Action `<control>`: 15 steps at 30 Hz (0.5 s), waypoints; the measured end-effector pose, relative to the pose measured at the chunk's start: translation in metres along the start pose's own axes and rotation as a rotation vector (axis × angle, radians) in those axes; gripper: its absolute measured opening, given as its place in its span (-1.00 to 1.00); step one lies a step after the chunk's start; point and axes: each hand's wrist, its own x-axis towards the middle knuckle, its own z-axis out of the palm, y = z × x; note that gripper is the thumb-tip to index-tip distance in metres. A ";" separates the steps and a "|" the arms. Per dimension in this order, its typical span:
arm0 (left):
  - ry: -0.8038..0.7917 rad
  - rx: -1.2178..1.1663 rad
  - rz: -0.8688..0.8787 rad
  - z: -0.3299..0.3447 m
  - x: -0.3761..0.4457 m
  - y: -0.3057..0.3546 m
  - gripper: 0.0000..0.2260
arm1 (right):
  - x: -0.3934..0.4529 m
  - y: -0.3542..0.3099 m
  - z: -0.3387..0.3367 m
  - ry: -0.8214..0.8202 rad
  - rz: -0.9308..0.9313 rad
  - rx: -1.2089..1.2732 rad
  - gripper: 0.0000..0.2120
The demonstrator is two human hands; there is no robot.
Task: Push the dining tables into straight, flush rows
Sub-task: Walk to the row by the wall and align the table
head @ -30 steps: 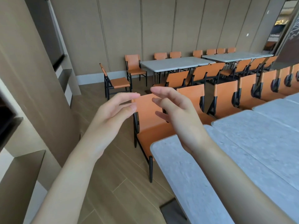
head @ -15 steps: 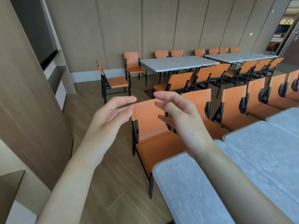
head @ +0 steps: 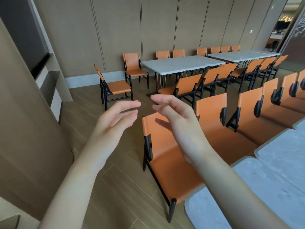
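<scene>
The near row of dining tables (head: 280, 176) occupied the lower right corner and comprised rectangular units with pale grey, speckled stone-like tops and rounded corners. The nearest top (head: 214, 210) was separated from the second top (head: 283, 156) by a narrow visible seam, and their ends facing the chairs were not level, the second standing slightly further out. A third top (head: 299, 124) showed only at the right edge. The far row (head: 181, 65) stood near the back wall, white-topped on slim legs; its first long top abutted a further top (head: 242, 55) that sat offset towards the wall.
</scene>
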 end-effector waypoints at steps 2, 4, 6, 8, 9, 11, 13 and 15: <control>-0.004 -0.008 0.007 -0.028 0.024 -0.007 -0.70 | 0.027 0.001 0.028 0.009 -0.007 0.007 -0.74; -0.012 -0.015 0.006 -0.056 0.046 -0.014 -0.70 | 0.053 0.003 0.055 0.020 -0.012 0.026 -0.74; -0.027 -0.012 0.009 -0.081 0.066 -0.022 -0.70 | 0.075 0.007 0.079 0.031 -0.024 0.033 -0.74; -0.041 -0.004 0.019 -0.101 0.084 -0.030 -0.70 | 0.093 0.012 0.099 0.041 -0.024 0.051 -0.74; -0.043 -0.005 0.022 -0.110 0.092 -0.033 -0.70 | 0.101 0.015 0.107 0.044 -0.019 0.059 -0.74; -0.043 -0.014 0.021 -0.126 0.105 -0.042 -0.70 | 0.117 0.020 0.122 0.042 -0.013 0.057 -0.74; -0.051 -0.018 0.017 -0.139 0.116 -0.052 -0.70 | 0.134 0.025 0.134 0.040 -0.011 0.049 -0.74; -0.060 -0.015 0.004 -0.151 0.128 -0.063 -0.70 | 0.151 0.032 0.145 0.048 -0.008 0.046 -0.74</control>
